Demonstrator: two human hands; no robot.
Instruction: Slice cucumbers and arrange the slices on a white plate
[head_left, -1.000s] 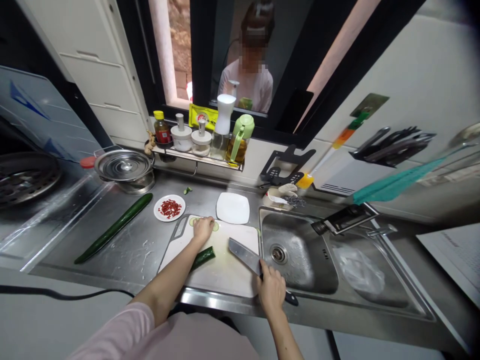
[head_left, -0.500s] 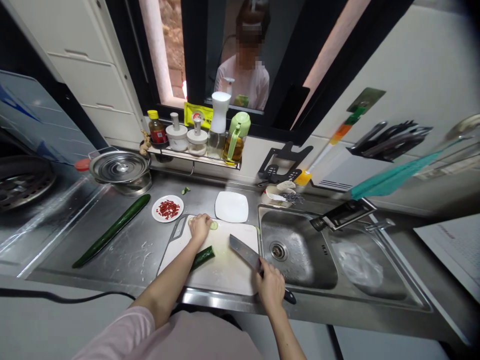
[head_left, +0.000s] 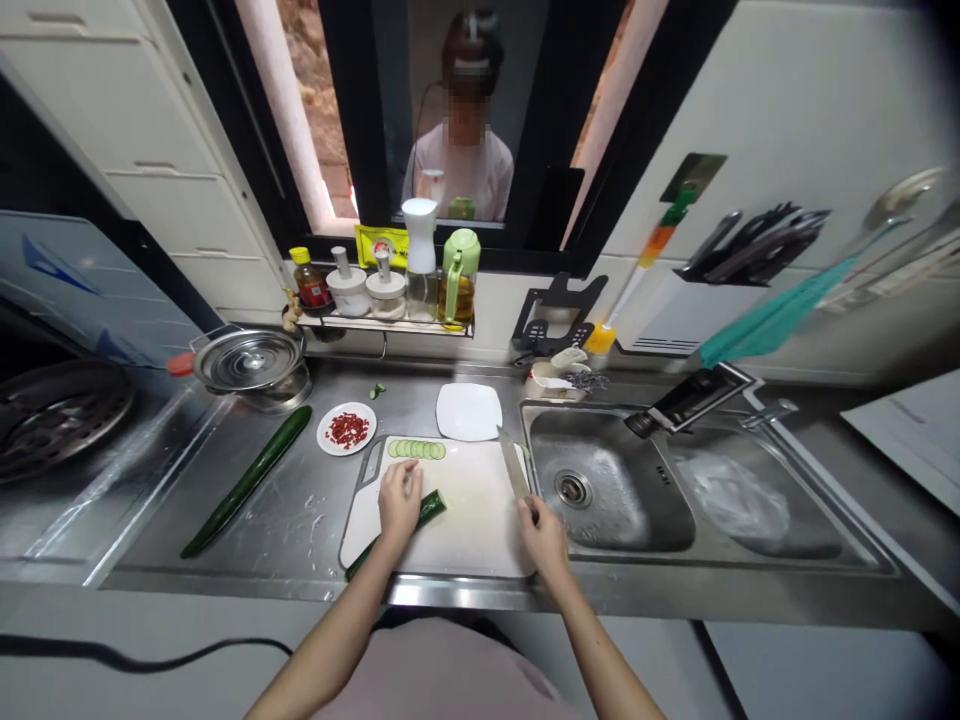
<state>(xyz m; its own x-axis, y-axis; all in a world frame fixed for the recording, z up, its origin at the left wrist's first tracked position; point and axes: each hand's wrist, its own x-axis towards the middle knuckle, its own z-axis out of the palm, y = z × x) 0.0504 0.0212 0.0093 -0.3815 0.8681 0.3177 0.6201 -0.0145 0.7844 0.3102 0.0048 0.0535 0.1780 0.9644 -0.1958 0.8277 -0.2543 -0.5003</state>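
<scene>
A white cutting board (head_left: 465, 520) lies on the steel counter in front of me. My left hand (head_left: 398, 503) rests on a partly cut cucumber (head_left: 431, 505) on the board, fingers curled over it. My right hand (head_left: 543, 534) is closed on the handle of a cleaver (head_left: 514, 468), whose blade points away from me along the board's right edge. A row of cucumber slices (head_left: 416, 450) lies at the board's far edge. Behind the board sit an empty white square plate (head_left: 469, 411) and a small plate of red chillies (head_left: 346, 428).
A whole cucumber (head_left: 249, 480) lies on the counter to the left, near a lidded steel pot (head_left: 251, 362). The sink (head_left: 607, 490) is right of the board, with a faucet (head_left: 694, 395). A condiment shelf (head_left: 382, 300) stands at the back. A person is reflected in the window.
My left hand came back from the slices at the board's far edge onto the cucumber piece. The cleaver swung from lying slantwise to pointing straight away. The camera view shifted.
</scene>
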